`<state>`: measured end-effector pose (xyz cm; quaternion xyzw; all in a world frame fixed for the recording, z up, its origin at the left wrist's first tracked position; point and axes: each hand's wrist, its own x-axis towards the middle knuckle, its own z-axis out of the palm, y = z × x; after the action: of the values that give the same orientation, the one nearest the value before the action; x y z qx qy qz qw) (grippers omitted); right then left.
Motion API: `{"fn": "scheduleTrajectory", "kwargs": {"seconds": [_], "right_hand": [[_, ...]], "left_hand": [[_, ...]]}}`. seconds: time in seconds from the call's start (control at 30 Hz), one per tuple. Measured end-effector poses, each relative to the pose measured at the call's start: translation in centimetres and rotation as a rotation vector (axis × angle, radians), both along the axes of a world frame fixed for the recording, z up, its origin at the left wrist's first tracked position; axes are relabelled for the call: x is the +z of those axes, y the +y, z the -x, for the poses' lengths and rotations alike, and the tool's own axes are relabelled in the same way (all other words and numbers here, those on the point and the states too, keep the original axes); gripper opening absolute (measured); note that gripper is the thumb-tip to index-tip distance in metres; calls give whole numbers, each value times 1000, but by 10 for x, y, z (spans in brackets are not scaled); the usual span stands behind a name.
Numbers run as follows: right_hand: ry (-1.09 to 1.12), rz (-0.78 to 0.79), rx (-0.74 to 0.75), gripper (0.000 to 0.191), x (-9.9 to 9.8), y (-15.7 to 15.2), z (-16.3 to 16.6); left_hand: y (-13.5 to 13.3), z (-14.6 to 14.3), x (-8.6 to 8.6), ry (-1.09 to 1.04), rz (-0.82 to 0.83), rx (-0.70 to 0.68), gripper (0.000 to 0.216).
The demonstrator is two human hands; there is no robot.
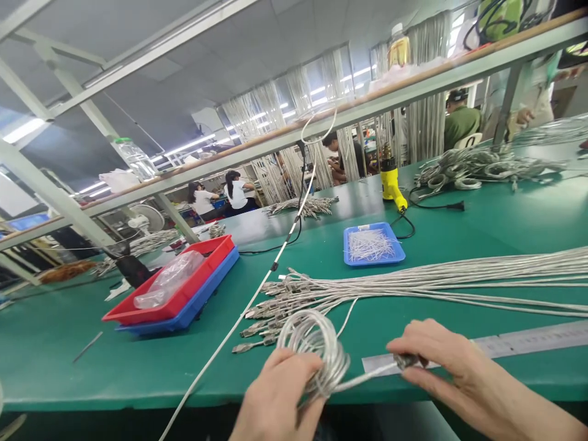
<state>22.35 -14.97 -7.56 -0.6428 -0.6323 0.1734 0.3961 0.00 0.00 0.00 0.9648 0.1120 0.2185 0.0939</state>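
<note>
- At the near edge of the green table [68,343], the left hand [280,398] is closed around a coiled cable [316,352], gripping the lower part of the silvery loops so the coil stands up above the knuckles.
- The right hand [441,361] pinches the free end of that same cable at its metal plug [407,361], thumb and fingers narrow around it; a short straight run of cable joins the two hands.
- Under the right hand lies a long steel ruler [528,340], flat on the table and partly covered by the fingers.
- Just behind the coil spreads a bundle of loose cables [413,285], plugs fanned towards the left, the cords running off to the right edge.
- A thin white cord [257,294] hangs down slantwise from the overhead rail and crosses in front of the table, passing just left of the coil.
- Farther back sits a small blue tray [351,257] of thin pale pieces, and behind it a yellow heat gun [391,180] stands upright with its black lead trailing.
- To the left, a red tray [206,269] rests inside a blue one [202,303], with a clear plastic bag [169,278] in it.
- Coiled cables are heaped at the far right [473,168].
- Other people work at benches well beyond the table.
</note>
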Motion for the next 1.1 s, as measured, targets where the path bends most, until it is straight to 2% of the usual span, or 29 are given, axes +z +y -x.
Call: {"fn": "scheduleTrajectory", "kwargs": {"seconds": [0.03,0.07,0.13,0.27,0.43,0.57,0.7,0.87,1.0,1.1], "right_hand": [[-109,-22,-34,16,-8,1,-8],[-212,-50,-67,16,-18,3,-14],[-372,-95,-112,17,-40,8,-21],[-433,-187,-229,19,-73,12,-24],[-332,-175,-254,19,-82,10,-22],[-266,-146,-240,20,-81,8,-22],[-245,-147,-243,20,-79,7,-22],[-267,-118,-230,18,-70,8,-20],[-336,-207,-243,15,-64,16,-12],[-386,-323,-251,15,-65,27,-4]], "left_hand": [[3,-12,-10,-99,-196,-130,30],[6,-24,-21,-83,-272,-211,30],[11,-43,-43,-19,-302,-287,30],[18,-58,-77,138,-274,-267,30],[20,-53,-102,-72,-239,-171,21],[20,-49,-109,-92,-217,-64,27],[24,-49,-104,36,-229,-142,25],[24,-56,-110,-56,-210,-97,26],[26,-59,-115,-92,-257,-133,23],[32,-61,-112,-83,-319,-140,25]]}}
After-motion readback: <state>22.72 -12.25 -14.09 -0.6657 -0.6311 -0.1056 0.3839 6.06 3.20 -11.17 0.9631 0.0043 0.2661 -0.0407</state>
